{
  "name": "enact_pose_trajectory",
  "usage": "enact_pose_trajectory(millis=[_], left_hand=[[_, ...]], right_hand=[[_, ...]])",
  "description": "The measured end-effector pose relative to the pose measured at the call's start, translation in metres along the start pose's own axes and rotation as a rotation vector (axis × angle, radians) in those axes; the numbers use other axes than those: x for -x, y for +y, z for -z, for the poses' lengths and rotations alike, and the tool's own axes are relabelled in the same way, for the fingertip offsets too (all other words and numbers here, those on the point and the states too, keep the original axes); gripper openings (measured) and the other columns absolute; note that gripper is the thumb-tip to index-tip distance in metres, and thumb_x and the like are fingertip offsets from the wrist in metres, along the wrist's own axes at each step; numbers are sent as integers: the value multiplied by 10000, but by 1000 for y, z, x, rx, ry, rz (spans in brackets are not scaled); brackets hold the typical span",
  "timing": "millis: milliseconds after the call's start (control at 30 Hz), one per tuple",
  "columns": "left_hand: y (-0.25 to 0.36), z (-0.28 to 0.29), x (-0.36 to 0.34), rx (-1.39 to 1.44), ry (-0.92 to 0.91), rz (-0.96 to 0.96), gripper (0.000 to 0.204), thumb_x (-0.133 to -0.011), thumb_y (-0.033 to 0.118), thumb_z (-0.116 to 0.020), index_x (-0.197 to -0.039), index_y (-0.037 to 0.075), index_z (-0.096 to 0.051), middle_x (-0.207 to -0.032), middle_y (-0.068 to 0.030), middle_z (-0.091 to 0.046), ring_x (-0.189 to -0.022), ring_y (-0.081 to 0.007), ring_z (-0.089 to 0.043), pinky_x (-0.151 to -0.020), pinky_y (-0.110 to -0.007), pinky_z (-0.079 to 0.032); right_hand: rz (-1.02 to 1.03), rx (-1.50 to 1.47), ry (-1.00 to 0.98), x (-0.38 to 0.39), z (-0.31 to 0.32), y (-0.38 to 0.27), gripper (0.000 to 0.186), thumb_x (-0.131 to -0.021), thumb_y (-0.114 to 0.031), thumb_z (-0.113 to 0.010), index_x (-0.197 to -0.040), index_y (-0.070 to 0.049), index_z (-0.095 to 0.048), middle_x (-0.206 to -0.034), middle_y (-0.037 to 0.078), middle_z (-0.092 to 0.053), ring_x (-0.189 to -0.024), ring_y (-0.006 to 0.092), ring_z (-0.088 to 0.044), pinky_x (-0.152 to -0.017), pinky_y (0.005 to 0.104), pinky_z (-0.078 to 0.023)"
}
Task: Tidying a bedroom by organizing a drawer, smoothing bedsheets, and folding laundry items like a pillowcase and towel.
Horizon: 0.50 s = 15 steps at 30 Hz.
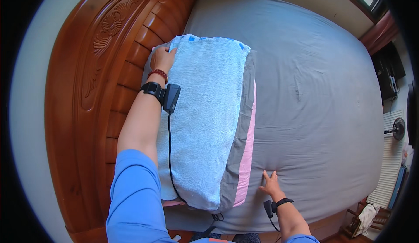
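Blue sleeve nearest, filling the lower left; from my remote seat I follow its arm up to the left hand at the far left edge of the light-blue plush towel. Thumb lies against the pile, fingers curled and mostly hidden — whether they pinch the cloth, I cannot tell. Towel lies lengthwise beside the headboard, over a grey cloth layer and a pink cloth layer that show along its right side.

Right hand hangs free of any object: fingers spread, tips apparently on the grey bed sheet, well clear of the towel.

Handling, in my judgement: work the far edge with light fingertips, smooth outward, and use the right hand to steady the near end so the layers don't skew.

In the way: a black cable trailing from the left wrist device across the towel — it could snag or drag the pile. Headboard crowds the left side. Farther off, right: black fan, pinkish curtain.
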State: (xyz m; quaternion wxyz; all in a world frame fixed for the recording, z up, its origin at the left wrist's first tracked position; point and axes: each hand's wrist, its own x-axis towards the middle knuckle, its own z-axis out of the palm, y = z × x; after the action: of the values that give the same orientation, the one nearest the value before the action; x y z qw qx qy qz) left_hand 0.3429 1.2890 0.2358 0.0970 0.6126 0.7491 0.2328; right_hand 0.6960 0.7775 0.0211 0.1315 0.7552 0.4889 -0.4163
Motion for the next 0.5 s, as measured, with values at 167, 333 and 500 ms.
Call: enact_pose_trajectory(millis=[167, 333, 500], left_hand=[[-48, 14, -54, 66, 272, -96, 226, -794, 260, -691, -923, 75, -701, -945, -169, -675, -950, -347, -631, -837, -417, -497], [-60, 37, -22, 134, 317, -313, 305, -849, 181, -644, -1099, 11, -603, -1113, -169, -598, -1073, -331, -565, -928, -394, -446], [-75, 69, 117, -158, -30, -636, 479, -950, 259, -533, -1355, 22, -436, -1331, -205, -494, -1258, -334, -452, -1048, -376, -363]], right_hand=[[11, -19, -15, 7, 0, -20, 1030, -666, -272, -828, -1494, -212, -220, -1482, 376, -33, -1348, 555, -190, -1100, 486, -301], [49, 61, 45, 8, -8, -6, 1024, -658, -243, -824, -1491, -187, -230, -1459, 407, -43, -1330, 575, -203, -1097, 489, -305], [79, 33, 13, 2, -10, -8, 1005, -667, -251, -821, -1487, -184, -243, -1452, 411, -65, -1323, 577, -215, -1096, 491, -300]])
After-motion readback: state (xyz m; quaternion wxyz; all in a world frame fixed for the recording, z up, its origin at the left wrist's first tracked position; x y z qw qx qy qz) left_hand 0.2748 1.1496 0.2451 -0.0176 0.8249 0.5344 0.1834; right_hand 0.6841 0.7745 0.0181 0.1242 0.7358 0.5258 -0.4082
